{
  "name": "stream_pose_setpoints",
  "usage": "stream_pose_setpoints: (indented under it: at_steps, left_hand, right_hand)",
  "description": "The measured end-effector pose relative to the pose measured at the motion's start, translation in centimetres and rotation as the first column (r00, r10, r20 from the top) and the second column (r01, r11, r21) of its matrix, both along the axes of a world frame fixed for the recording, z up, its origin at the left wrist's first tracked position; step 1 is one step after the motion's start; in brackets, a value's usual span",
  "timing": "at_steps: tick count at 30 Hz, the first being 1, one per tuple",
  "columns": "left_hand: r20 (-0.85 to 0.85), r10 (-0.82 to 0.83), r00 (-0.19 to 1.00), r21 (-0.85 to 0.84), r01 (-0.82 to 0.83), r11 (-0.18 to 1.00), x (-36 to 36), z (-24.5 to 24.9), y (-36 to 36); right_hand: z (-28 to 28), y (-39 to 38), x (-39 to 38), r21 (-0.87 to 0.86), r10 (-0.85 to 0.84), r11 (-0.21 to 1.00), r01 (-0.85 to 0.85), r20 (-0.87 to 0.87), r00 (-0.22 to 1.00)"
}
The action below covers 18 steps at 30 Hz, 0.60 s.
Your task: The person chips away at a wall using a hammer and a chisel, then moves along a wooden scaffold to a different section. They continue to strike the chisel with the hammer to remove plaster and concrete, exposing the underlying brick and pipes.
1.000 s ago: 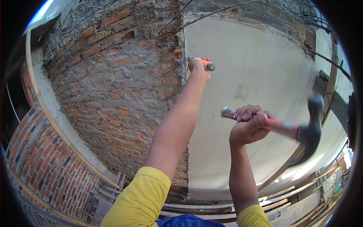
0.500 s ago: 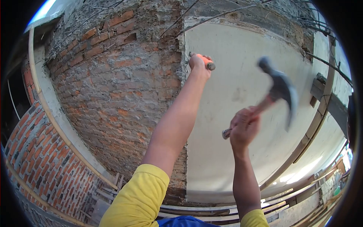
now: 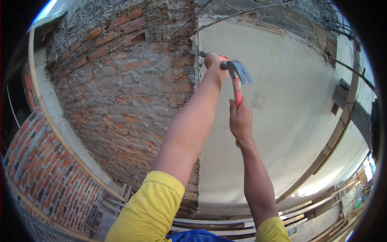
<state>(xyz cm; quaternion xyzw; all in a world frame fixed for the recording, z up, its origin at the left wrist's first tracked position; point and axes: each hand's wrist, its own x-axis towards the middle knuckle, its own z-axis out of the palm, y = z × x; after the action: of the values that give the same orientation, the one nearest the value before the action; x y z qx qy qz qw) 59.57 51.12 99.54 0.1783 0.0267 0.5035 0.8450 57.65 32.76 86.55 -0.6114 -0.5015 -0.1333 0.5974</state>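
Note:
My left hand point(image 3: 215, 64) is wrapped round an orange-handled chisel point(image 3: 222, 59) at the upper middle. The chisel's metal tip points left, at the edge where the rough brick wall point(image 3: 133, 101) meets the smooth pale panel point(image 3: 274, 109). In my right hand point(image 3: 241, 123) is a claw hammer point(image 3: 238, 76) with a red handle, held upright. The hammer's head is at the chisel's right end, its claw curving to the right.
Thin bars point(image 3: 242, 14) cross the top of the wall. A bamboo pole point(image 3: 56, 129) runs down the left side, and another pole point(image 3: 336, 137) curves along the right. Long poles point(image 3: 217, 227) lie below my arms.
The hammer has swung left and up from the right side to the chisel's end, and my right hand has moved with it. My left hand still holds the chisel in nearly the same place.

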Motion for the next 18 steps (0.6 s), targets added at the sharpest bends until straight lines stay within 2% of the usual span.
stream_pose_setpoints:
  at_steps: [1, 2, 4, 5, 7, 10, 12, 14, 15, 16, 18]
  left_hand:
    - [0.010, 0.000, 1.000, 0.043, 0.000, 0.999, 0.9, -0.4, 1.0]
    - [-0.005, 0.102, 0.995, -0.004, -0.102, 0.995, 0.5, 0.0, -0.2]
    - [-0.023, 0.053, 0.998, 0.030, -0.052, 0.998, -0.9, 0.3, -1.4]
    - [-0.034, 0.035, 0.999, 0.042, -0.033, 0.999, -1.5, 0.5, -1.7]
    - [-0.049, 0.034, 0.998, 0.017, -0.033, 0.999, -2.2, 1.0, -2.2]
    - [-0.050, -0.008, 0.999, -0.026, 0.007, 1.000, -2.5, 1.5, -1.9]
    - [-0.040, -0.019, 0.999, -0.069, 0.016, 0.997, -2.7, 1.9, -1.4]
    - [-0.058, -0.086, 0.995, 0.004, 0.087, 0.996, -3.0, 1.9, 0.2]
    - [-0.073, -0.124, 0.990, 0.040, 0.128, 0.991, -2.9, 1.7, 0.5]
    - [-0.091, -0.048, 0.995, 0.019, 0.050, 0.999, -2.5, 1.4, 0.5]
    - [-0.084, -0.048, 0.995, 0.034, 0.051, 0.998, -3.2, 0.9, -0.3]
  right_hand:
    - [-0.1, -0.8, -0.1, -0.016, -0.020, 1.000, 0.020, 0.012, 1.000]
    - [0.0, -1.4, -0.2, 0.086, 0.027, 0.996, -0.023, -0.047, 0.999]
    - [-0.6, -2.5, -0.8, 0.279, 0.138, 0.956, -0.087, -0.167, 0.976]
    - [0.0, -2.9, -1.5, 0.487, 0.303, 0.859, -0.160, -0.231, 0.925]
    - [2.3, -4.2, -3.2, 0.757, 0.474, 0.609, -0.238, -0.107, 0.874]
    - [3.7, -3.6, -2.8, 0.927, 0.350, 0.286, -0.244, 0.136, 0.927]
    - [0.7, 0.9, 0.6, 0.875, 0.625, 0.274, -0.399, 0.154, 0.765]
    - [0.8, 2.1, 0.5, 0.562, 0.455, 0.736, -0.378, 0.004, 0.891]
    - [0.9, 2.0, 0.1, 0.142, 0.078, 0.986, -0.082, 0.035, 0.996]
    - [1.0, 1.0, -0.1, 0.101, 0.084, 0.991, -0.085, 0.012, 0.996]
    - [1.5, -1.4, -1.1, 0.026, 0.099, 0.995, -0.098, -0.024, 0.995]
